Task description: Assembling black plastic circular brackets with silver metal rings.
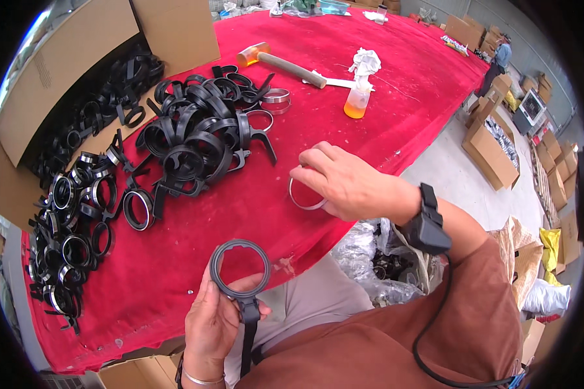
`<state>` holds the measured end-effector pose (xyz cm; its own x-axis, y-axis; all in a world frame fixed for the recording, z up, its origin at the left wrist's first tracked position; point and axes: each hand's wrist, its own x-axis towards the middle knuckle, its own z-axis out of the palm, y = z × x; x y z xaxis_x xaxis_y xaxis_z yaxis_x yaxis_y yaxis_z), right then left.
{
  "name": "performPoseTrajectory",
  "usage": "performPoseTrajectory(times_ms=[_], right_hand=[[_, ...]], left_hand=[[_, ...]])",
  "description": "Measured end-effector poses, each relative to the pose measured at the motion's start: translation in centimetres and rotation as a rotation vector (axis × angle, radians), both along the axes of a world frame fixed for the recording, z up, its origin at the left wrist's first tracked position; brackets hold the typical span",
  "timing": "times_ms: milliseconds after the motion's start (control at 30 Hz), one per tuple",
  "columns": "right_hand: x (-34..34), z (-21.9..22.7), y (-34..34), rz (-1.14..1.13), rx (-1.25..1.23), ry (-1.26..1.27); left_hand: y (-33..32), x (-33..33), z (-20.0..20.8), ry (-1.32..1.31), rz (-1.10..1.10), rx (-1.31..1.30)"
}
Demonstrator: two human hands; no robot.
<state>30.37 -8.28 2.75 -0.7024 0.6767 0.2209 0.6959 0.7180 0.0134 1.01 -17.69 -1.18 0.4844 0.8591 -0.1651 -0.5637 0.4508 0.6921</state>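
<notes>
The left hand (217, 321) is closed round the stem of a black plastic ring with a handle (240, 269), thumb pressed on the neck, so the round opening stands free above the fingers and faces up toward the person. The right hand (344, 185), a black band and cable at its wrist, lies palm down on the worktop (383, 110) with fingers curled over a thin metal ring (305, 198); the fingertips pinch its far edge, and the ring appears to lie flat on the red cloth, near the worktop's front edge.

Beyond the right hand sits a loose heap of black handled rings (198, 136), with a few more bare metal rings (276, 97) at its far side, both within easy reach. To the left, rings already fitted with metal liners (78, 214) lie apart, running down beside a cardboard box (65, 71). Farther back lie a mallet (282, 65) and a small bottle of orange liquid (357, 100) with a rag stuffed in its top.
</notes>
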Motion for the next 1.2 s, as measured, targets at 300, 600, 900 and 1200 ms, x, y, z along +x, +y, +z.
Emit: performPoseTrajectory(times_ms=[300,600,900,1200], right_hand=[[-2.2,1.9,-2.8,0.111,0.266,0.111],[-4.2,2.9,-3.8,0.068,0.104,0.272],[-1.6,-1.6,2.9,-0.578,-0.438,0.074],[-1.6,0.0,2.8,-0.224,-0.353,-0.029]], left_hand=[[1.0,0.8,0.9,0.094,0.016,0.117],[1.1,1.1,0.9,0.115,0.049,0.118],[0.8,0.3,0.8,0.109,0.085,0.107],[1.2,-0.4,-0.1,0.034,0.047,0.074]])
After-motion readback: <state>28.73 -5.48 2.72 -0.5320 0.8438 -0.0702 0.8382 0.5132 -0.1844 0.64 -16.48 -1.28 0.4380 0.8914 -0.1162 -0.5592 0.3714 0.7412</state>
